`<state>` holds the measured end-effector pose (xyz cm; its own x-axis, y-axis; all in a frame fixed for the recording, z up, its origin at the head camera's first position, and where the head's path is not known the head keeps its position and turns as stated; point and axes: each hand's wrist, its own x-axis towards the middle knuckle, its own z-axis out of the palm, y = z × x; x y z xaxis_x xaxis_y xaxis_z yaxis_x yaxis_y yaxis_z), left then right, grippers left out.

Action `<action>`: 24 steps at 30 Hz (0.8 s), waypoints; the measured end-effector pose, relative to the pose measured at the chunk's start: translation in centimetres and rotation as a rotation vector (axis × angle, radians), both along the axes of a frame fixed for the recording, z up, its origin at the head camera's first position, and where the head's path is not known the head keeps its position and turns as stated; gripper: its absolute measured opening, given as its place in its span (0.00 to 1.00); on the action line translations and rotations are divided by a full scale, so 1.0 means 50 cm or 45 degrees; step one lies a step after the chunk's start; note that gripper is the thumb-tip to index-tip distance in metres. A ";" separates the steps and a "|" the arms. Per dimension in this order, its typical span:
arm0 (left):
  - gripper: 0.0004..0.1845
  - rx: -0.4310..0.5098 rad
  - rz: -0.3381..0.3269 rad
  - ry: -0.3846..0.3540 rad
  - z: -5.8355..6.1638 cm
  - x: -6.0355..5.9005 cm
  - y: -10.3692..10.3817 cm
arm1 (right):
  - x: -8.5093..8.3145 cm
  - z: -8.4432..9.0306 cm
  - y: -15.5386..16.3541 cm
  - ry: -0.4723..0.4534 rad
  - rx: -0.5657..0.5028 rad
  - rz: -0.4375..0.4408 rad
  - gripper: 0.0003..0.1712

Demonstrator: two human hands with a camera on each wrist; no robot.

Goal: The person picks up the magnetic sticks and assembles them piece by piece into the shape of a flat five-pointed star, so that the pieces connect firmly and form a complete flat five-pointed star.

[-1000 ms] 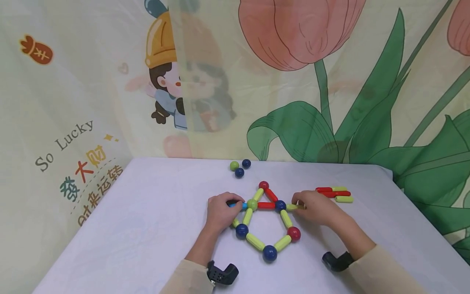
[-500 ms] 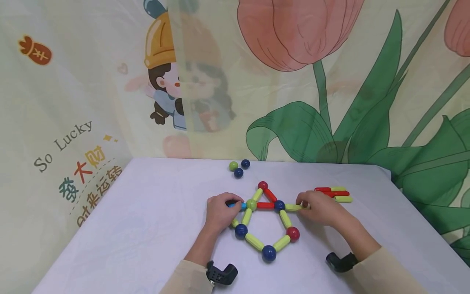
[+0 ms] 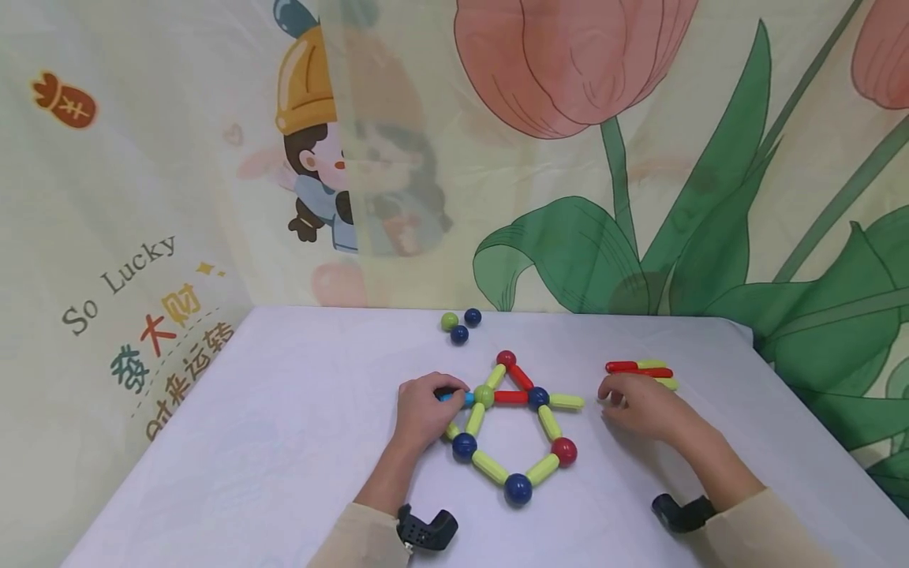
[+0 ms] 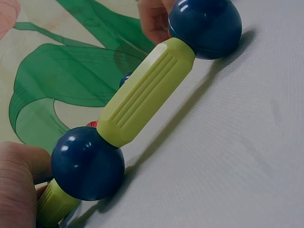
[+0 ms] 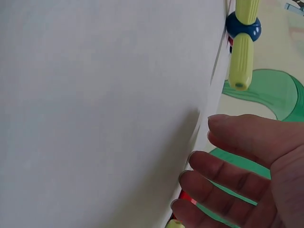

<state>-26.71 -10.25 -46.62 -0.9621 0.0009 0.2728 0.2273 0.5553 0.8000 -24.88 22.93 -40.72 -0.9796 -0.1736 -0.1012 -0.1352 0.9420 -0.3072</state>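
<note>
A figure of magnetic rods and balls lies on the white table. My left hand point(image 3: 424, 412) holds its left corner, thumb and fingers on a blue magnetic rod point(image 3: 469, 399) beside a light green ball point(image 3: 484, 396); the fingers partly hide that corner. A yellow-green rod point(image 3: 566, 401) juts rightward from a navy ball point(image 3: 539, 397), its outer end free. Right of this end, my right hand point(image 3: 645, 408) hangs with relaxed, parted fingers and nothing in them. In the right wrist view, a gap separates the thumb point(image 5: 247, 133) from that rod.
Loose red rods point(image 3: 642, 372) and yellow-green rods point(image 3: 652, 364) lie just behind my right hand. Near the back edge sit a light green ball point(image 3: 450, 321) and two navy balls point(image 3: 459, 335). A printed curtain point(image 3: 398, 158) hangs behind the white table point(image 3: 284, 442).
My right hand has let go of the yellow-green rod and moved right, toward the loose rods. The rod stays attached to the navy ball. My left hand keeps its place.
</note>
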 end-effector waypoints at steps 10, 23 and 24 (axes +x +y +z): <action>0.06 -0.008 0.003 -0.014 0.001 0.002 0.001 | 0.003 0.001 0.054 -0.022 0.011 -0.062 0.20; 0.05 -0.002 0.006 -0.021 0.001 0.002 0.002 | 0.000 -0.006 0.119 0.023 0.048 -0.105 0.15; 0.05 -0.002 0.006 -0.021 0.001 0.002 0.002 | -0.001 -0.007 0.122 0.029 0.052 -0.111 0.15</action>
<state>-26.63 -10.14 -46.55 -0.9665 -0.0035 0.2567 0.2112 0.5577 0.8027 -24.91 29.05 -41.05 -0.9929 -0.0840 -0.0841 -0.0588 0.9621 -0.2664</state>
